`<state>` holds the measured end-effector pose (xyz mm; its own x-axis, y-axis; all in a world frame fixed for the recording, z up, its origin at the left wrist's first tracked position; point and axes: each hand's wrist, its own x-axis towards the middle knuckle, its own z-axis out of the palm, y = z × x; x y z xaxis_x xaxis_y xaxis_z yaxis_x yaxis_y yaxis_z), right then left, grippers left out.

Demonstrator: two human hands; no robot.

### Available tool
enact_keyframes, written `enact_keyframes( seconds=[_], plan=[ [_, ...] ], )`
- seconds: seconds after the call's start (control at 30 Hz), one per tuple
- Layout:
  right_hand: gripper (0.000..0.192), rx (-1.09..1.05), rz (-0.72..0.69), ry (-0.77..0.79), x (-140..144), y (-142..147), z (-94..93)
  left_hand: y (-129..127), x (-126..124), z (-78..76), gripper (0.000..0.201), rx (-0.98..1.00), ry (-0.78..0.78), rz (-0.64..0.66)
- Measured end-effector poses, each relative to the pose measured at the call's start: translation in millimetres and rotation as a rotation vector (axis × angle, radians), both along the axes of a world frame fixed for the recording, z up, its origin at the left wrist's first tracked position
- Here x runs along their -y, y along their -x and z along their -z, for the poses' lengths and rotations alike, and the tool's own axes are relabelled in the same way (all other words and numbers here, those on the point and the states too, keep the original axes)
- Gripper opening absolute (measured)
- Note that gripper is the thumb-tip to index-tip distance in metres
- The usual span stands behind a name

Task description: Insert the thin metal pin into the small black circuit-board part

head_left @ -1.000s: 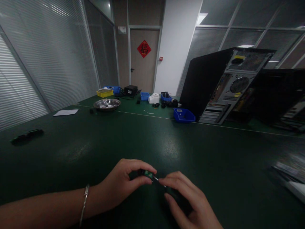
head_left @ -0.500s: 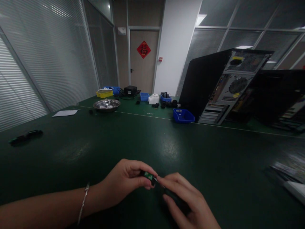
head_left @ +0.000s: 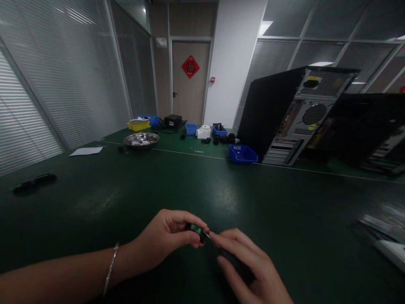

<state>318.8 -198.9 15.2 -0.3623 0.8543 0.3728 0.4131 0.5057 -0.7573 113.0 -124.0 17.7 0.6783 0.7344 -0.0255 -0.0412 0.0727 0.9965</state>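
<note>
Between the thumb and fingers of my left hand point(head_left: 171, 232) is a small green circuit board point(head_left: 196, 229) with dark edges or a dark part around it. My right hand point(head_left: 249, 261) is closed around the dark handle of a thin screwdriver-like tool point(head_left: 211, 240). The tool's metal shaft points up and left, and its tip meets the right end of the board, close to my left fingertips. My right palm hides much of the handle. Both hands are just above the green table point(head_left: 171, 181).
A metal bowl point(head_left: 141, 146) with small parts, a white paper point(head_left: 86, 151) and dark green-edged pieces point(head_left: 34, 182) lie left. A blue bin point(head_left: 243, 154) stands before a black computer case point(head_left: 275, 114). Small baskets, a white device point(head_left: 203, 132) and cables line the back. Blurred items point(head_left: 384, 228) lie right.
Both hands keep nearly the same pose. The board has tilted slightly in my left fingers, and the tool tip stays against its end. The view has shifted a little.
</note>
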Motion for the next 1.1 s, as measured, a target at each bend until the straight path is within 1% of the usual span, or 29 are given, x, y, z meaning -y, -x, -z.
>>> enact_keyframes(
  seconds=[0.07, 0.17, 0.23, 0.37, 0.47, 0.53, 0.63, 0.7, 0.77, 0.83, 0.9, 1.0, 1.1],
  plan=[
    [0.046, -0.009, 0.014, -0.019, 0.1, 0.0, -0.6, 1.5, -3.1, 1.8, 0.022, -0.008, -0.063, 0.016],
    [0.045, -0.025, 0.035, -0.037, 0.4, -0.5, -1.0, 4.4, -4.5, 0.3, 0.020, -0.088, -0.256, 0.096],
    [0.043, -0.032, 0.056, -0.032, 0.7, -1.4, -0.3, 5.6, -1.9, -5.5, 0.018, -0.197, -0.422, 0.197],
    [0.040, -0.048, 0.098, -0.015, 1.0, -3.0, 1.5, 3.7, 9.6, -22.1, 0.016, -0.370, -0.722, 0.408],
    [0.038, -0.063, 0.097, -0.003, 1.1, -2.6, 0.8, 0.3, 16.5, -28.2, 0.014, -0.462, -0.855, 0.479],
    [0.036, -0.079, 0.092, 0.004, 1.4, -1.7, -0.1, -1.0, 18.3, -27.4, 0.016, -0.473, -0.903, 0.486],
    [0.035, -0.106, 0.089, 0.017, 2.2, -1.0, 0.2, -1.2, 18.9, -22.8, 0.025, -0.442, -0.945, 0.473],
    [0.035, -0.115, 0.087, 0.031, 2.5, -1.1, 1.5, -0.7, 19.4, -21.1, 0.033, -0.421, -0.953, 0.454],
    [0.035, -0.109, 0.093, 0.046, 2.3, -1.4, 2.1, -0.3, 20.1, -21.5, 0.036, -0.423, -0.947, 0.419],
    [0.033, -0.090, 0.103, 0.060, 1.6, -1.7, 1.0, -0.3, 20.7, -22.4, 0.033, -0.464, -0.965, 0.374],
    [0.029, -0.059, 0.104, 0.083, 1.2, -1.8, -1.8, -0.9, 20.9, -21.3, 0.034, -0.526, -1.028, 0.341],
    [0.022, 0.008, 0.076, 0.114, 2.3, -2.0, -7.7, -2.5, 22.2, -13.8, 0.042, -0.600, -1.137, 0.327],
    [0.026, 0.070, 0.039, 0.137, 4.8, -3.4, -14.6, -4.3, 26.0, -4.9, 0.043, -0.694, -1.216, 0.302]
  ],
)
